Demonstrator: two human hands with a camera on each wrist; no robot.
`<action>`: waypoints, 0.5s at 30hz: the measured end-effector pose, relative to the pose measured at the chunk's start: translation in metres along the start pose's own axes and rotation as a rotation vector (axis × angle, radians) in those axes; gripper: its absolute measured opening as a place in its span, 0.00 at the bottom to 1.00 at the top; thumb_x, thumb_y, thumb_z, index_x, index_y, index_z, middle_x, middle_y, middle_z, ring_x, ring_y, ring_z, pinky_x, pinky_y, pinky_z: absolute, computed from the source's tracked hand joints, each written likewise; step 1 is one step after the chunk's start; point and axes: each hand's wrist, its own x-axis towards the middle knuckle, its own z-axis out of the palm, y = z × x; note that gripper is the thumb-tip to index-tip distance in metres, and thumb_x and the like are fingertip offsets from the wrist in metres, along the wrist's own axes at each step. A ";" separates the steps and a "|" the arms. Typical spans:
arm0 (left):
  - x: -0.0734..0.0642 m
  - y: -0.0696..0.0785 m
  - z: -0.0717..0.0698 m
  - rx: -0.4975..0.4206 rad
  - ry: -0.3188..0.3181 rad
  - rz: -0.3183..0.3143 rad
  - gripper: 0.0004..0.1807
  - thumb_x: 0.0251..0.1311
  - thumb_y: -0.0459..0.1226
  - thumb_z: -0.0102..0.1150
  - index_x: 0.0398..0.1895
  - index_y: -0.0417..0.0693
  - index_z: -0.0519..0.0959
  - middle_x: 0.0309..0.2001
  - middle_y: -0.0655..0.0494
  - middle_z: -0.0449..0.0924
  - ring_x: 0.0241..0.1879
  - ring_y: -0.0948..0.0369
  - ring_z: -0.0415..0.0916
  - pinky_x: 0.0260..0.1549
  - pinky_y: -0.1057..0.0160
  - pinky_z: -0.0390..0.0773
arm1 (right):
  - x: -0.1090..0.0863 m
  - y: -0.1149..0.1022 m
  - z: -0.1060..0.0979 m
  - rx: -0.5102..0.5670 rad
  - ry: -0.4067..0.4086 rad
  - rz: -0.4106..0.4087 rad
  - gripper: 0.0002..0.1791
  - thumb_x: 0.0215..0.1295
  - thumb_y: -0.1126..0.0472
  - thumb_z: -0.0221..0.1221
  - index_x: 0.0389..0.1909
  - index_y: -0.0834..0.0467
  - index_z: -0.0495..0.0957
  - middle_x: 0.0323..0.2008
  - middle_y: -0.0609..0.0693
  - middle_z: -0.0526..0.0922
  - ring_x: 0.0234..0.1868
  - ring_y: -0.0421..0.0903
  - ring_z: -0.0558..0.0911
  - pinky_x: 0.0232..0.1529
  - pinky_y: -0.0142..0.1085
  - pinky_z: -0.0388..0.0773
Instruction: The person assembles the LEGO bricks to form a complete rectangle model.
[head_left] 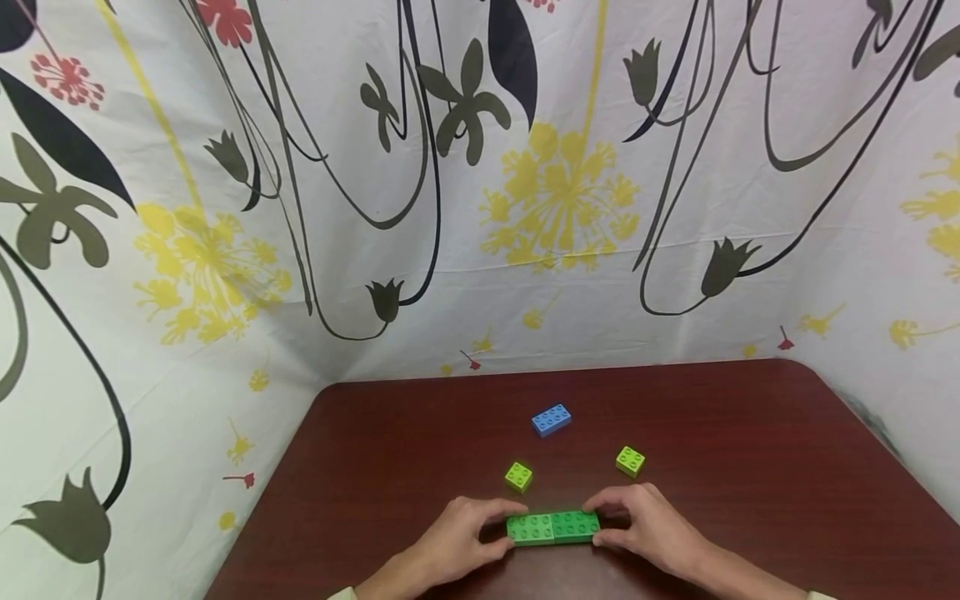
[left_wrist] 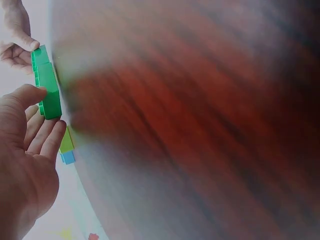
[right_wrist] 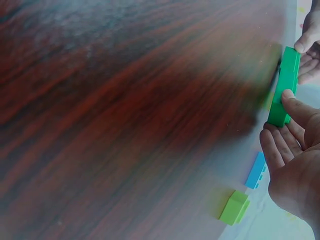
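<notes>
Two green toy building bricks lie end to end near the front of the table, touching with no visible gap: a lighter green brick [head_left: 530, 529] on the left and a darker green brick [head_left: 576, 527] on the right. My left hand [head_left: 461, 537] pinches the left brick at its outer end, thumb on the near side and fingers on the far side. From the other end my right hand [head_left: 652, 529] pinches the darker brick the same way. In the left wrist view the left hand's thumb [left_wrist: 32, 94] presses the brick's side. Whether the bricks are joined, I cannot tell.
Behind the hands sit a small lime brick [head_left: 518, 477] and, farther right, a second lime brick [head_left: 630, 461]. Farthest back is a blue brick [head_left: 551, 420]. All stand on the dark red-brown table [head_left: 405, 450]. A flower-patterned cloth [head_left: 465, 250] hangs behind and beside the table.
</notes>
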 end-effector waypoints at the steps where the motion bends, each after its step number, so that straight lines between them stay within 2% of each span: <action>1: 0.001 0.000 0.000 -0.008 -0.006 -0.004 0.22 0.70 0.34 0.69 0.66 0.54 0.82 0.59 0.64 0.85 0.59 0.69 0.80 0.51 0.68 0.82 | 0.000 0.000 0.000 0.000 0.000 -0.002 0.16 0.62 0.60 0.77 0.50 0.55 0.89 0.45 0.47 0.90 0.45 0.42 0.89 0.43 0.37 0.87; 15: 0.005 -0.005 0.001 -0.054 -0.053 -0.053 0.23 0.72 0.35 0.68 0.67 0.56 0.82 0.61 0.67 0.83 0.60 0.71 0.78 0.53 0.68 0.81 | 0.000 0.003 0.003 -0.013 -0.012 0.003 0.16 0.61 0.60 0.77 0.50 0.55 0.89 0.45 0.46 0.90 0.45 0.40 0.89 0.43 0.36 0.87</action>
